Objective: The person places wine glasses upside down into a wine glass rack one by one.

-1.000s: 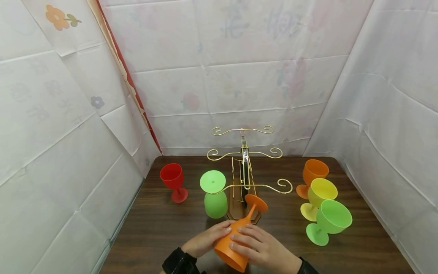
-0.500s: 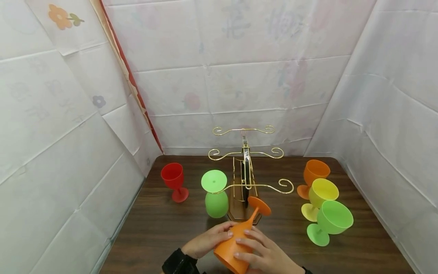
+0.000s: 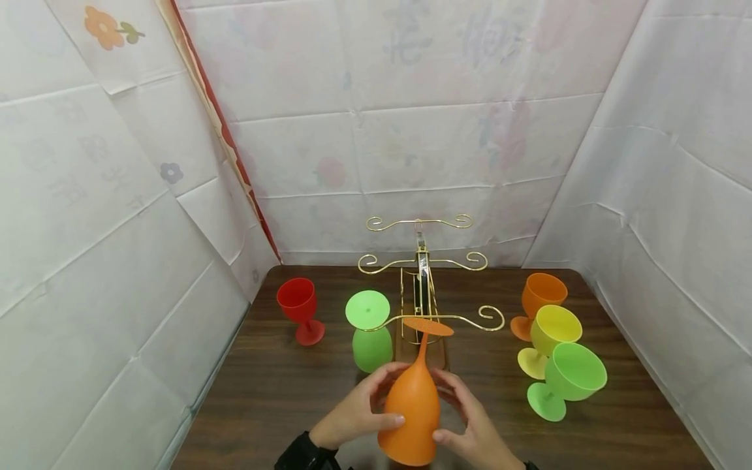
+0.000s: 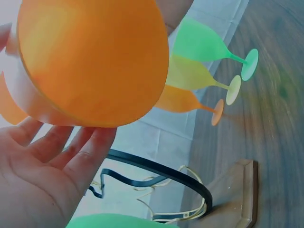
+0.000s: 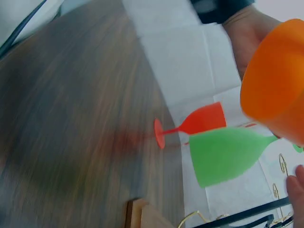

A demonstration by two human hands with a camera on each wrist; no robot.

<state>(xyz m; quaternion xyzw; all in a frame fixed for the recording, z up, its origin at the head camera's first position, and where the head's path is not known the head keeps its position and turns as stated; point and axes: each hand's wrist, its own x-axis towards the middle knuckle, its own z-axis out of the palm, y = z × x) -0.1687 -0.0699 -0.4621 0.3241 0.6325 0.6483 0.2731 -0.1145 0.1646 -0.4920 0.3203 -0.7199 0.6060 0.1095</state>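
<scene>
At the wooden table (image 3: 264,391), left fingers (image 3: 384,374) and right fingers (image 3: 459,386), part-curled, hold an upturned orange goblet (image 3: 412,410).

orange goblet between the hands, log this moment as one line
left hand: holds orange goblet, base up | right hand: at its side, grip unclear | green goblet: hangs base up on rack | red goblet: upright on table

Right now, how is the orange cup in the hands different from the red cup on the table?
The orange cup is upside down, foot up; the red cup is upright, mouth up. The orange cup is held between the left hand and right hand; the red cup stands untouched on the table. Both have a round bowl, a stem and a flat round foot.
</scene>
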